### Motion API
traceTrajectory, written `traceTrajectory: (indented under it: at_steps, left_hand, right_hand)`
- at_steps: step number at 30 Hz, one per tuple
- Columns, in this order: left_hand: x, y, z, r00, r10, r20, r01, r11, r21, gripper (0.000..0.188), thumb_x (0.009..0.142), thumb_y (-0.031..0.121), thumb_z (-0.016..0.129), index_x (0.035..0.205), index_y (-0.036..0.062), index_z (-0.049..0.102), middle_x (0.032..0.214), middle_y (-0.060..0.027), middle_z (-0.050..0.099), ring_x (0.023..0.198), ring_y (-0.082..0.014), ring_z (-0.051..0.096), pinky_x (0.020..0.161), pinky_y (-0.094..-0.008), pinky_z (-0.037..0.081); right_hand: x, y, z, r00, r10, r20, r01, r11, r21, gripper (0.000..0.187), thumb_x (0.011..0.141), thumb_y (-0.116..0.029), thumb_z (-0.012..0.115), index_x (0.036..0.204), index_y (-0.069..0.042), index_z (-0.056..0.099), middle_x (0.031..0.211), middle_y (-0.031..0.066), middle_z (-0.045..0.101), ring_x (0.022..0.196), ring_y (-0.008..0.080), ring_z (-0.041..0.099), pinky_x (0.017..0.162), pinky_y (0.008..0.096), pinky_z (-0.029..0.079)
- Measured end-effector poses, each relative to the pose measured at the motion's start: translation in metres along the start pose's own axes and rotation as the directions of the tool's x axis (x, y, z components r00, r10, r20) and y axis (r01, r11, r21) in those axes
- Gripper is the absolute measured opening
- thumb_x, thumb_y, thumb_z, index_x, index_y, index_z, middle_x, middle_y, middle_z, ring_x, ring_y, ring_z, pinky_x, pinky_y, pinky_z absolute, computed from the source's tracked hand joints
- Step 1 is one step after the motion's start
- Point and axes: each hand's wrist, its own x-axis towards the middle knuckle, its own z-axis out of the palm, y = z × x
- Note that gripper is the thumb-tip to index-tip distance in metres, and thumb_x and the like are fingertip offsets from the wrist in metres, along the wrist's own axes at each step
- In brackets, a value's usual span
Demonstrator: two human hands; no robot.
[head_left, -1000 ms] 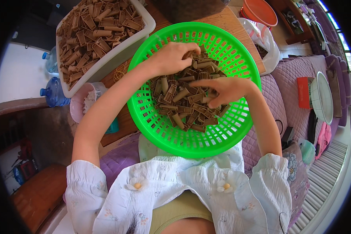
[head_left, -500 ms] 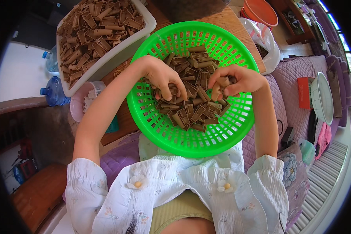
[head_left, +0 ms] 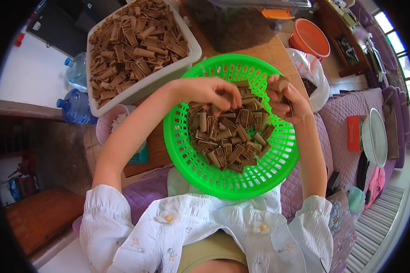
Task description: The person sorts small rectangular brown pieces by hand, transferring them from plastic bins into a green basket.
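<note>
The green basket (head_left: 278, 175) is the landmark: a round, slotted plastic basket resting on the person's lap against the near edge of the wooden surface (head_left: 269, 52). Beyond the basket, to its left, stands a white tub (head_left: 187, 57) heaped with brown pieces; beyond it and straight ahead is a clear bin of dark material (head_left: 241, 27), and to the far right an orange bowl (head_left: 310, 37).

Inside the basket lies a pile of brown pieces (head_left: 228, 141), short tubes and ridged rectangular bits, tan to dark brown, lying at mixed angles with no common long axis. The pile sits in the middle of the basket floor, directly below and toward the person from both hands.

The left hand (head_left: 212, 93) hovers over the far-left part of the pile, fingers curled downward; whether its grip encloses a piece cannot be told. The right hand (head_left: 287, 102) is raised over the far-right rim, grip closed on a held brown piece (head_left: 283, 84) that stands roughly upright above the fingers. The left hand is lower and nearer the pile.
</note>
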Motion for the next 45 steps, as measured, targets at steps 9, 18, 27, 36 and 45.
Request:
traceTrajectory:
  at_steps: [9,18,27,36,45]
  left_hand:
    - [-0.111,0.052,-0.088,0.346,0.013,-0.938,-0.827,0.476,-0.299,0.016,0.079,0.004,0.060,0.092,0.0106,0.055,0.083,-0.0057,0.056,0.071,-0.0174,0.060,0.044,-0.0185,0.038]
    - [-0.237,0.001,-0.190,-0.498,0.019,-0.867,-0.676,0.618,0.401,0.018,0.077,0.001,0.058,0.093,0.0087,0.051,0.078,-0.0071,0.057,0.066,-0.0176,0.059,0.044,-0.0238,0.039]
    - [-0.222,-0.048,-0.203,-0.171,0.546,-0.820,0.341,0.814,0.471,0.028,0.078,0.023,0.061,0.100,0.0054,0.058,0.087,-0.0081,0.062,0.079,-0.0192,0.058,0.072,-0.0303,0.045]
    - [-0.237,-0.016,-0.197,0.118,0.425,-0.898,-0.106,0.904,0.414,0.059,0.094,0.048,0.018,0.129,0.0056,0.038,0.130,-0.0080,0.041,0.122,-0.0173,0.036,0.104,-0.0294,0.024]
    - [-0.229,-0.033,-0.202,0.062,0.447,-0.892,0.041,0.892,0.450,0.069,0.091,0.055,0.009,0.129,0.0062,0.041,0.132,-0.0126,0.040,0.125,-0.0213,0.033,0.105,-0.0301,0.019]
  right_hand:
    - [0.143,-0.023,0.089,0.951,0.021,-0.308,-0.067,0.988,-0.142,0.042,0.089,-0.047,0.045,0.106,-0.009,0.048,0.078,0.0034,0.053,0.060,0.0096,0.048,0.051,0.0238,0.043]
    - [0.288,-0.019,0.135,0.857,-0.168,-0.488,0.071,0.975,-0.211,0.040,0.088,-0.042,0.048,0.090,-0.002,0.048,0.078,0.0098,0.052,0.066,0.0182,0.050,0.054,0.0312,0.046]
    - [0.382,-0.015,0.129,0.817,-0.331,-0.471,-0.020,0.802,-0.597,0.042,0.086,-0.041,0.050,0.091,0.001,0.048,0.071,0.0103,0.051,0.054,0.0170,0.048,0.042,0.0269,0.038]
    - [0.410,0.002,0.153,0.819,-0.566,0.089,0.079,-0.042,-0.996,0.048,0.084,-0.046,0.046,0.096,-0.001,0.057,0.086,0.0172,0.060,0.077,0.0304,0.060,0.072,0.0398,0.045]
    - [0.389,0.023,0.161,0.736,-0.402,0.545,0.244,-0.593,-0.767,0.034,0.090,-0.038,0.036,0.107,-0.016,0.054,0.096,0.0167,0.060,0.095,0.0357,0.056,0.084,0.0537,0.038]
